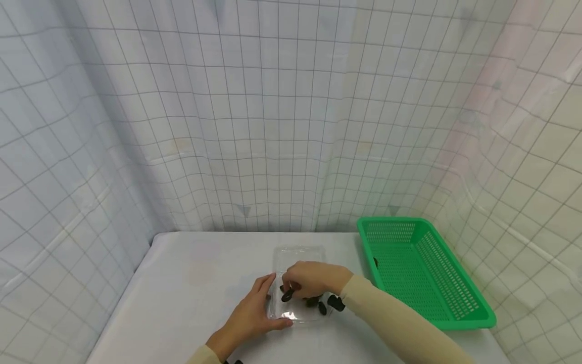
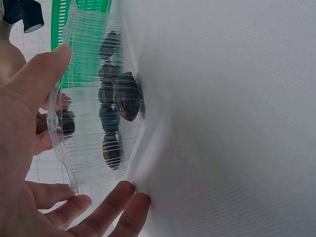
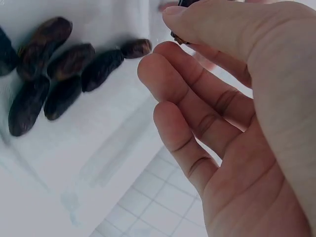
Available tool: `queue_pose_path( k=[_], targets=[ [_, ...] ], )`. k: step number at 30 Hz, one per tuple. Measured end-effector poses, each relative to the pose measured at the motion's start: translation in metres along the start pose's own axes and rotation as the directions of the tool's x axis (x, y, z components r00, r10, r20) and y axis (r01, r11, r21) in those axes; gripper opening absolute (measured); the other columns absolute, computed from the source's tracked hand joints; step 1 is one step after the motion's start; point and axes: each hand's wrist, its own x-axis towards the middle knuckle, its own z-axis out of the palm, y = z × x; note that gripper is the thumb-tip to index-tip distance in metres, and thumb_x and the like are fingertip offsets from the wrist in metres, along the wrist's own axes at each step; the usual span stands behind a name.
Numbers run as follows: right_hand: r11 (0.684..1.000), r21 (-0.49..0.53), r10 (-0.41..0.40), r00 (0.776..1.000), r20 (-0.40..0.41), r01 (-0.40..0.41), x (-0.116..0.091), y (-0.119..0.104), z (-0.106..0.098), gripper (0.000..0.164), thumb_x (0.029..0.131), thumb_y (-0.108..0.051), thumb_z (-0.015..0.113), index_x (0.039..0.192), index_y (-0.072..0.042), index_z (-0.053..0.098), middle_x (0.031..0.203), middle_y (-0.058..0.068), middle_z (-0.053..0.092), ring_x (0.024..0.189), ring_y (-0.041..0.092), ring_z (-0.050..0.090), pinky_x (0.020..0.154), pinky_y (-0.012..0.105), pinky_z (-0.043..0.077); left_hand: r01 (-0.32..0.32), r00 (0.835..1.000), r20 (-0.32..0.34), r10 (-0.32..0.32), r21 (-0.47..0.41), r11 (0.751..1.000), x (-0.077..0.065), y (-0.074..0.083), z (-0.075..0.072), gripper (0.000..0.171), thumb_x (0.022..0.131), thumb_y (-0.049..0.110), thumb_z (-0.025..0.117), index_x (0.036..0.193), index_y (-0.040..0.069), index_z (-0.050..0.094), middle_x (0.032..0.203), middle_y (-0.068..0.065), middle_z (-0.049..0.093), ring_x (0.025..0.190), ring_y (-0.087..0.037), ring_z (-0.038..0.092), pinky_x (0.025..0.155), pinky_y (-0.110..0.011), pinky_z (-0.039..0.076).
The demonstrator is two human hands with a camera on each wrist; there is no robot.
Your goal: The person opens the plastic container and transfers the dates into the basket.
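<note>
"Where is the dark piece [image 1: 287,295] sitting?"

"The right hand [image 1: 313,278] is pinching it in its fingertips, over the left part of the clear box [image 1: 301,314]."

"And what is the left hand [image 1: 249,314] doing?"

"It's gripping nothing; its fingers are lying spread along the box's left edge, its thumb resting at the near edge."

"What's lying around them?"

"More pieces [image 1: 322,308] are lying in the box, which is standing on the white worktop [image 1: 195,298], and a green basket [image 1: 414,273] is standing to the right"
</note>
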Motion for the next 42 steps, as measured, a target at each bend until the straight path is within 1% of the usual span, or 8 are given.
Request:
queue_pose_path(
  k=[4,11,18,25,30,33,37,42],
  targets=[
    [1.000,-0.007,0.030,0.999,-0.024,-0.031,-0.008,0.004,-0.006,0.013,0.105,-0.016,0.088,0.116,-0.021,0.082,0.101,-0.011,0.077,0.088,-0.004,0.063,0.085,0.017,0.056,0.005,1.000,-0.004,-0.005,0.010,1.000,0.000,-0.001,0.001,0.129,0.080,0.058,0.106,0.180,0.007,0.040,0.182,-0.008,0.045,0.135,-0.027,0.072,0.107,-0.056,0.064],
    [1.000,0.006,0.029,0.997,-0.068,-0.028,-0.024,0.015,-0.018,0.012,0.105,-0.013,0.087,0.115,-0.019,0.082,0.101,-0.009,0.077,0.088,-0.002,0.062,0.086,0.020,0.057,0.010,1.000,-0.010,-0.009,0.021,1.000,0.000,-0.001,0.002,0.131,0.079,0.062,0.106,0.179,0.008,0.041,0.182,-0.007,0.046,0.135,-0.026,0.073,0.106,-0.055,0.064],
    [0.999,0.023,0.030,0.992,-0.119,-0.027,-0.039,0.028,-0.026,0.012,0.105,-0.012,0.087,0.113,-0.019,0.082,0.101,-0.008,0.078,0.088,-0.002,0.062,0.087,0.022,0.058,0.012,1.000,-0.015,-0.012,0.027,1.000,0.001,-0.002,0.003,0.131,0.078,0.061,0.106,0.179,0.008,0.041,0.181,-0.007,0.046,0.134,-0.026,0.074,0.105,-0.053,0.064],
    [0.997,0.060,0.047,0.986,-0.163,-0.038,-0.056,0.040,-0.034,0.012,0.105,-0.010,0.087,0.113,-0.017,0.081,0.098,-0.009,0.076,0.088,0.002,0.065,0.086,0.023,0.059,0.016,1.000,-0.016,-0.015,0.022,1.000,0.001,0.000,0.002,0.131,0.078,0.059,0.107,0.179,0.008,0.041,0.180,-0.008,0.047,0.134,-0.027,0.074,0.104,-0.054,0.064],
    [0.997,0.074,0.044,0.980,-0.193,-0.030,-0.069,0.050,-0.040,0.011,0.105,-0.008,0.086,0.111,-0.015,0.081,0.096,-0.008,0.076,0.086,0.000,0.064,0.083,0.023,0.058,0.023,1.000,-0.015,-0.023,0.024,0.999,0.000,0.003,0.001,0.130,0.079,0.060,0.107,0.179,0.009,0.041,0.180,-0.007,0.048,0.133,-0.028,0.074,0.103,-0.054,0.064],
    [0.995,0.091,0.062,0.977,-0.202,-0.044,-0.077,0.055,-0.045,0.010,0.105,-0.007,0.085,0.111,-0.013,0.080,0.096,-0.008,0.076,0.086,-0.001,0.063,0.083,0.024,0.057,0.025,1.000,-0.015,-0.024,0.027,0.999,0.001,0.002,0.002,0.130,0.079,0.060,0.107,0.179,0.009,0.041,0.180,-0.007,0.047,0.133,-0.027,0.074,0.103,-0.053,0.064],
    [0.991,0.105,0.109,0.972,-0.210,-0.089,-0.089,0.061,-0.049,0.009,0.107,-0.009,0.083,0.113,-0.014,0.080,0.097,-0.009,0.075,0.088,-0.001,0.063,0.084,0.026,0.058,0.026,1.000,-0.009,-0.026,0.027,0.999,0.001,0.001,0.003,0.130,0.079,0.060,0.106,0.179,0.009,0.041,0.181,-0.007,0.046,0.134,-0.027,0.075,0.104,-0.054,0.064],
    [0.988,0.098,0.139,0.964,-0.226,-0.120,-0.100,0.070,-0.053,0.009,0.107,-0.010,0.082,0.113,-0.015,0.080,0.098,-0.011,0.075,0.090,0.000,0.064,0.086,0.027,0.058,0.028,1.000,-0.010,-0.028,0.036,0.999,0.002,0.000,0.003,0.131,0.079,0.061,0.106,0.179,0.009,0.041,0.181,-0.008,0.046,0.133,-0.027,0.075,0.103,-0.054,0.065]
  ],
)
